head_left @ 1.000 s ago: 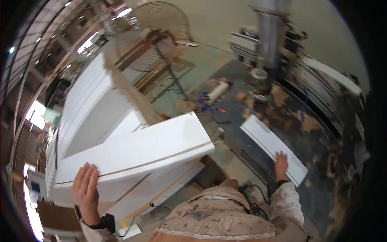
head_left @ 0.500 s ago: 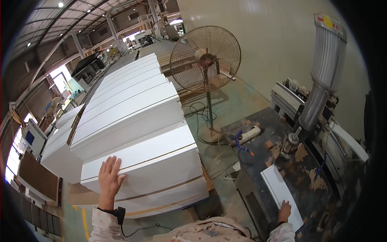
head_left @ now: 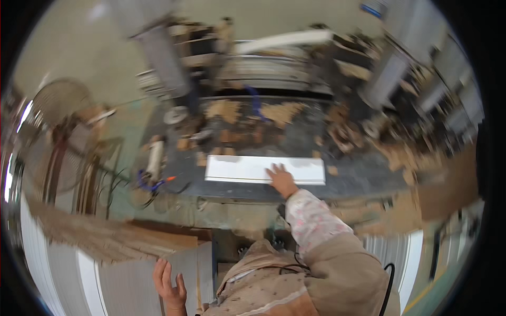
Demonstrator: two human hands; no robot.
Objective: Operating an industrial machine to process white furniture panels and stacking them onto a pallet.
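On the dark worktable [head_left: 358, 181] lies a narrow white panel [head_left: 237, 168] with a groove line along its near edge. My right hand [head_left: 283, 180] rests on the panel right of its middle, fingers spread. Low in the picture, my left hand [head_left: 171, 287] is raised with its fingers apart and nothing in it. It is nearest to a stack of white panels [head_left: 124, 284] at the lower left; whether it touches the stack I cannot tell. Motion blurs much of the picture.
Behind the panel stand machine heads with grey ducts [head_left: 166, 63] and a metal rail [head_left: 263, 73]. Wood scraps and sawdust [head_left: 282, 113] litter the table. A blue hose with an orange tip [head_left: 153, 183] lies at its left. A standing fan [head_left: 60, 131] is at far left.
My view has swung right, from the panel stack to the worktable. My left hand is no longer on top of the stack's near panels. The right hand stays on the white panel.
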